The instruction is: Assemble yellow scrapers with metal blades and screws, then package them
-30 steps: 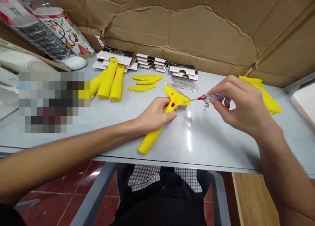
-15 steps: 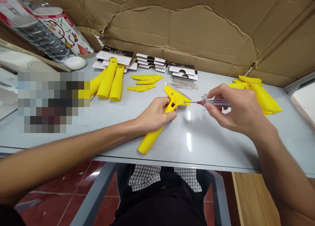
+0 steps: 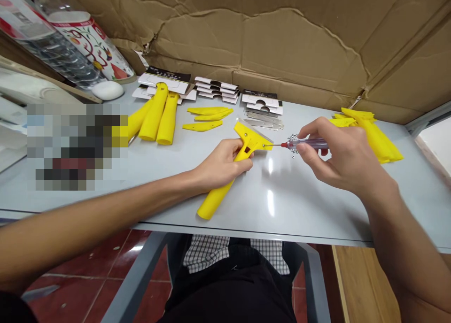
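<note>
My left hand [image 3: 225, 165] is wrapped round the neck of a yellow scraper [image 3: 220, 198], whose wide head points away from me. Two screws show in that head, and a thin blade edge lies along its far side. In my right hand [image 3: 338, 149] is a screwdriver [image 3: 310, 144] with a clear handle and red collar, held between thumb and fingers. Its tip touches the screw at the right end of the head. Small screws [image 3: 292, 138] lie in a pile just behind the screwdriver.
Yellow handles [image 3: 166, 121], yellow strips [image 3: 202, 126], folded cards [image 3: 216, 89] and metal blades [image 3: 264, 120] lie along the back. More yellow parts [image 3: 382, 137] are at the right. A cardboard wall [image 3: 299, 46] stands behind; bottles [image 3: 66, 46] are at the left.
The fingers of my right hand have shifted slightly on the screwdriver handle, showing more of it. The scraper and my left hand have hardly moved.
</note>
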{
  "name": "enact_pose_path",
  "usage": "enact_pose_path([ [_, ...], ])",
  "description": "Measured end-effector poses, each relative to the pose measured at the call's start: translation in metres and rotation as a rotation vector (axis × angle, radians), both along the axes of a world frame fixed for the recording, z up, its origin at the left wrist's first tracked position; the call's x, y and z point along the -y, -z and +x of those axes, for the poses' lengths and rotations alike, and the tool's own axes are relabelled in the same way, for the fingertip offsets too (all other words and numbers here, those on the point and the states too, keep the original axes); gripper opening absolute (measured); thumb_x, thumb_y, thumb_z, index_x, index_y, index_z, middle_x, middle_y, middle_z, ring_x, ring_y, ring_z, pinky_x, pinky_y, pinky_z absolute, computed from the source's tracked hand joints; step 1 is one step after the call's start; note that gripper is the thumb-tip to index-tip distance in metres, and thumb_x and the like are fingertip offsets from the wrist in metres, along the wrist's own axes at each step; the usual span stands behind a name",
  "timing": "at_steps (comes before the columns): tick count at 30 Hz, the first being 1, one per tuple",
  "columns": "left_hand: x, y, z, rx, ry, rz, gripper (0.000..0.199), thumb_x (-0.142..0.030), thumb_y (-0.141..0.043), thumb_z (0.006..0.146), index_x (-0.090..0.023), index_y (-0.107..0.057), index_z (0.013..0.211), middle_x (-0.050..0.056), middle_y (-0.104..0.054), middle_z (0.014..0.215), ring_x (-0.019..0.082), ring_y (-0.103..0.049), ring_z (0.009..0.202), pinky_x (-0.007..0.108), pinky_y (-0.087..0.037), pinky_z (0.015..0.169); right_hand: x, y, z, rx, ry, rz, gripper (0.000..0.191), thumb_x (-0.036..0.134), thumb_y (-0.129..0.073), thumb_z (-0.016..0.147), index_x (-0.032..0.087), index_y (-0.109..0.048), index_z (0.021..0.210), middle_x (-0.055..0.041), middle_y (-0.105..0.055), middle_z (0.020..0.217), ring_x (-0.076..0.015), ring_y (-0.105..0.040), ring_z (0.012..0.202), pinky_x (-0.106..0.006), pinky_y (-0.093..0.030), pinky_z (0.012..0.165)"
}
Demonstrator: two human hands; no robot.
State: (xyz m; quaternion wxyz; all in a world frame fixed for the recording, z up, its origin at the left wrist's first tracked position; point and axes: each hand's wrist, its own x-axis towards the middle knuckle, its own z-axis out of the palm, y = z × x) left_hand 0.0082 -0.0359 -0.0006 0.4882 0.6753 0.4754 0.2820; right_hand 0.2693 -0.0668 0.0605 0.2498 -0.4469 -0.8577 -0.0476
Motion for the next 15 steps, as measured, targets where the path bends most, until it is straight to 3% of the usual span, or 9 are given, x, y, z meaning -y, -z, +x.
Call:
enact_pose_path([
  [4,0.0003,-0.0001,0.0002,-0.008,-0.003,-0.005,0.008,-0.023,-0.065,0.074,-0.018,-0.063,0.080,0.004,-0.062,0.084,0.019,-0.056,0.078,0.031,-0.043,0.063,0.0014,-0.0037,-0.0010,0.002,0.006,-0.023,0.019,0.039,-0.054,0.104,0.024,-0.065,0.101,0.0016,-0.068,0.064,-0.0183,-0.058,0.050,-0.034,-0.039,0.055],
  [8,0.0001,0.0005,0.0005,0.002,-0.006,-0.002,0.008,-0.023,-0.066,0.073,-0.018,-0.062,0.078,0.004,-0.062,0.084,0.019,-0.055,0.077,0.031,-0.042,0.062,0.0020,-0.0024,0.0009,-0.022,-0.008,-0.083,0.024,0.033,-0.069,0.093,0.028,-0.062,0.116,0.0005,-0.077,0.079,-0.0225,-0.068,0.060,-0.037,-0.046,0.059],
  [11,-0.0005,0.0009,0.0006,0.009,-0.005,0.001,0.008,-0.023,-0.066,0.073,-0.018,-0.062,0.079,0.004,-0.062,0.084,0.019,-0.056,0.078,0.031,-0.043,0.062,0.0020,-0.0006,0.0029,-0.026,-0.050,-0.111,0.022,0.025,-0.068,0.093,0.028,-0.062,0.114,-0.0012,-0.080,0.088,-0.0235,-0.073,0.067,-0.036,-0.047,0.060],
  [15,-0.0009,0.0016,0.0003,0.021,-0.004,-0.004,0.010,-0.023,-0.066,0.073,-0.018,-0.063,0.081,0.004,-0.063,0.085,0.019,-0.057,0.078,0.032,-0.044,0.063,-0.0002,0.0020,0.0044,0.000,0.001,-0.073,0.015,0.035,-0.068,0.097,0.025,-0.066,0.108,-0.0017,-0.078,0.080,-0.0212,-0.069,0.059,-0.033,-0.042,0.057],
])
